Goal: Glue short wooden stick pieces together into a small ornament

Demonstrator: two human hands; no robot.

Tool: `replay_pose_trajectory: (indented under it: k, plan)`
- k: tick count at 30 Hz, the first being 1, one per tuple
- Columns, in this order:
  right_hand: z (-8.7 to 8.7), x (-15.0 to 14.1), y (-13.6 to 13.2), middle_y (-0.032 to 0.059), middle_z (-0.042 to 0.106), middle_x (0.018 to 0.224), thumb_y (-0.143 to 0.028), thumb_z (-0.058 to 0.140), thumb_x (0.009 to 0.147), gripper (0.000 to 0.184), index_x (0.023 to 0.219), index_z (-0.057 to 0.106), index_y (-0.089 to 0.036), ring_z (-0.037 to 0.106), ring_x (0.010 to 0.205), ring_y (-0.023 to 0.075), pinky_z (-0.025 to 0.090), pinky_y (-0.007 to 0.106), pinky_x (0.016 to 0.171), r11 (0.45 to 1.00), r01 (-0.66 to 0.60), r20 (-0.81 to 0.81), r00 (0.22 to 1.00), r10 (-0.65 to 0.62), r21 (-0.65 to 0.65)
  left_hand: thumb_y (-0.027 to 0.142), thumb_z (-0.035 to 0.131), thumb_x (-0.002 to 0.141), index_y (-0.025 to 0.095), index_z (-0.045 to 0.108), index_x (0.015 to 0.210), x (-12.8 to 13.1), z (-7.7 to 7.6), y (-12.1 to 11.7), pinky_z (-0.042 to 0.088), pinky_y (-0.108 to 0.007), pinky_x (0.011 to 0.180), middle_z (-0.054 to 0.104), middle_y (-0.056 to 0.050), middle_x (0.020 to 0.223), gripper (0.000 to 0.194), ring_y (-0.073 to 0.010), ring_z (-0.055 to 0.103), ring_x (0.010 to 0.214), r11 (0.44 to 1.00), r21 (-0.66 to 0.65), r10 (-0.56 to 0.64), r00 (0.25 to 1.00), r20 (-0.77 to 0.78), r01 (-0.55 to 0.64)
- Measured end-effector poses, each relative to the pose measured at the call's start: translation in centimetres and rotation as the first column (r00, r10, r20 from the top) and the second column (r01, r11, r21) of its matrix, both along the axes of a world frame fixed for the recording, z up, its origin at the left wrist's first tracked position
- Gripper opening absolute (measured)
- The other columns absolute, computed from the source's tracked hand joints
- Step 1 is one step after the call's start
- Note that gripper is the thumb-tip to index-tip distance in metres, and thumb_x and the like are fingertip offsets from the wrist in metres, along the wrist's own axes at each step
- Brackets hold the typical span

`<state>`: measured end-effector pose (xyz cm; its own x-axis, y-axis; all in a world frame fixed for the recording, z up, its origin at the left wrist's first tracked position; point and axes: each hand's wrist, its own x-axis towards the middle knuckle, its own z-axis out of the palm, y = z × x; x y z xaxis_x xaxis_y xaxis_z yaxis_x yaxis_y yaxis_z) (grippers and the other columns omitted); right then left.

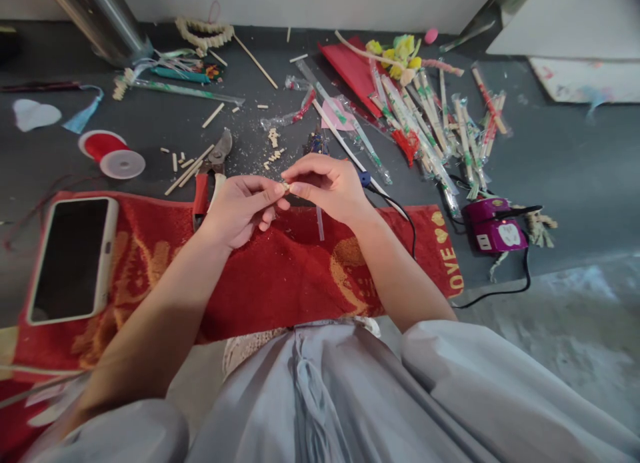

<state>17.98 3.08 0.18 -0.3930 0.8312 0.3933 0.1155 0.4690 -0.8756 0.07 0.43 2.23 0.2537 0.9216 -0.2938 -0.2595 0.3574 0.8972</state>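
Between my two hands is a small pale piece [286, 186], pinched at the fingertips; it looks like the cut stick bits nearby, but its exact kind is too small to tell. My left hand [245, 206] is closed with thumb and forefinger on its left side. From the right, my right hand [330, 186] pinches the same piece. Both hover over the top edge of a red towel [280, 276]. Short cut bits [274, 158] and crumbs lie just beyond the fingers. Left of my left hand rest pruning shears [220, 150] with red and white handles. A clear stick [320, 223] lies below my right hand.
A phone [73, 260] and a red thread spool [104, 145] are at left. Wrapped sticks [415, 123] pile up at right, near yellow flowers [403, 50]. A purple power socket [495, 224] with a black cable sits at the right edge. A metal pole [100, 20] stands at back left.
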Motion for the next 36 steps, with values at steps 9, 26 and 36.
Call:
replay_pose_trajectory:
  k: [9,26,36]
  plan:
    - [0.18,-0.33,-0.32,0.0005,0.066,0.077,-0.045,0.063,0.086,0.028,0.077,0.064,-0.019,0.060,0.075,0.0108,0.048,0.028,0.072,0.970,0.114,0.005,0.993,-0.118,0.213,0.026,0.083,0.063,0.015,0.066,0.061,0.51,0.13,-0.20,0.035,-0.017,0.029,0.067,-0.001,0.056,0.020,-0.0049,0.045,0.034,0.992,0.090,0.097,0.994,-0.044,-0.093]
    - [0.09,-0.37,-0.35,0.0016,0.067,0.076,-0.048,0.060,0.088,0.032,0.075,0.065,-0.019,0.060,0.073,0.0113,0.048,0.028,0.070,0.950,0.117,0.059,0.988,-0.139,0.291,0.039,0.087,0.058,0.019,0.070,0.061,0.40,-0.44,-0.21,0.035,-0.018,0.031,0.066,-0.001,0.056,0.027,-0.0042,0.045,0.034,0.983,0.169,0.097,0.988,-0.122,-0.075]
    - [0.13,-0.17,-0.29,0.0009,0.067,0.077,-0.050,0.062,0.085,0.032,0.078,0.065,-0.019,0.060,0.074,0.0118,0.050,0.029,0.072,0.955,0.151,0.066,0.983,-0.173,0.254,0.037,0.087,0.058,0.018,0.070,0.066,0.43,-0.39,-0.19,0.038,-0.018,0.031,0.067,0.000,0.059,0.026,-0.0049,0.048,0.035,0.980,0.174,0.117,0.988,-0.099,-0.098]
